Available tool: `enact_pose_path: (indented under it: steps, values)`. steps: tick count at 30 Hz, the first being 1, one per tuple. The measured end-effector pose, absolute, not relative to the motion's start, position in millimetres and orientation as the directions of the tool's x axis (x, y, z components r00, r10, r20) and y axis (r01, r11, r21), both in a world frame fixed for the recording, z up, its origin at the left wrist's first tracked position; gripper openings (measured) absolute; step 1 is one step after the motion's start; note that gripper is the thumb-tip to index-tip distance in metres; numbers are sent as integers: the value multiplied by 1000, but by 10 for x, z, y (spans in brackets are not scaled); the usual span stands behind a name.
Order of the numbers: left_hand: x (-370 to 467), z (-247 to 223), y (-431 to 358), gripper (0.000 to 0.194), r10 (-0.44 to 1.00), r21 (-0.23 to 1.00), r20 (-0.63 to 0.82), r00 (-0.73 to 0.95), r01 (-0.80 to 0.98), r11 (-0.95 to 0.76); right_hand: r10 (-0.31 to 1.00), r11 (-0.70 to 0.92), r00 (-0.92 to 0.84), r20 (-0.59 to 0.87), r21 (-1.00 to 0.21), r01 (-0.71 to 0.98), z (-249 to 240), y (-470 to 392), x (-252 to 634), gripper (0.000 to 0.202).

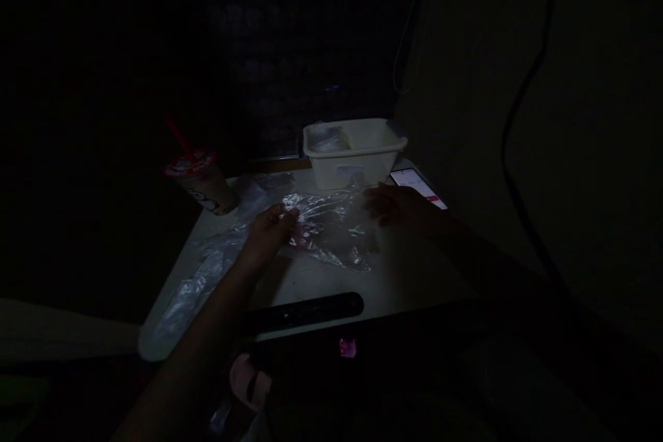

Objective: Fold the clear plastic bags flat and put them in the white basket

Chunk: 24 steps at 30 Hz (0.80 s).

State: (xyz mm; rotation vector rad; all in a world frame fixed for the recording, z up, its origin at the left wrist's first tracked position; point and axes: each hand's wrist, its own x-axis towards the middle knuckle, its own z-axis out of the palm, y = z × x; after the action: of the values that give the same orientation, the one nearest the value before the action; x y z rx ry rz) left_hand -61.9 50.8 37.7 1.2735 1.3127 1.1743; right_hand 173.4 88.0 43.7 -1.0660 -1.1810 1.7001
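Observation:
A clear, crinkled plastic bag (pixel 331 228) is spread over the middle of a small white table (pixel 321 283). My left hand (pixel 272 229) pinches the bag's left edge between thumb and fingers. At the bag's right side is my right hand (pixel 391 206), dim and somewhat blurred. Its fingers point left toward the bag; whether they grip it is too dark to tell. More clear plastic (pixel 207 269) lies along the table's left side, partly behind my left forearm.
A white plastic tub (pixel 352 169) with clear packaging inside stands at the back. Right of it lies a lit phone (pixel 418 188). A sealed drink cup (pixel 204 186) with a red straw stands at the left. A dark slot (pixel 311 309) runs along the front edge. A cable (pixel 505 138) hangs at right.

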Motion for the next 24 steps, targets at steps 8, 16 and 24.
enact_pose_path:
  steps: [8, 16, 24]
  values:
    - [-615, 315, 377, 45, 971, 937, -236, 20, -260, 234, 968, -225, -170, -186, -940, -257, 310, 904, 1726, 17]
    - [-363, 76, 220, 65, 981, 957, -149, 128, -230, 175, 943, -324, -71, -325, -849, -418, 197, 921, 1686, 6]
    - [-241, 23, 317, 19, 971, 921, -216, -106, -353, 167, 925, -269, -322, -204, -947, -173, 44, 822, 1824, 55]
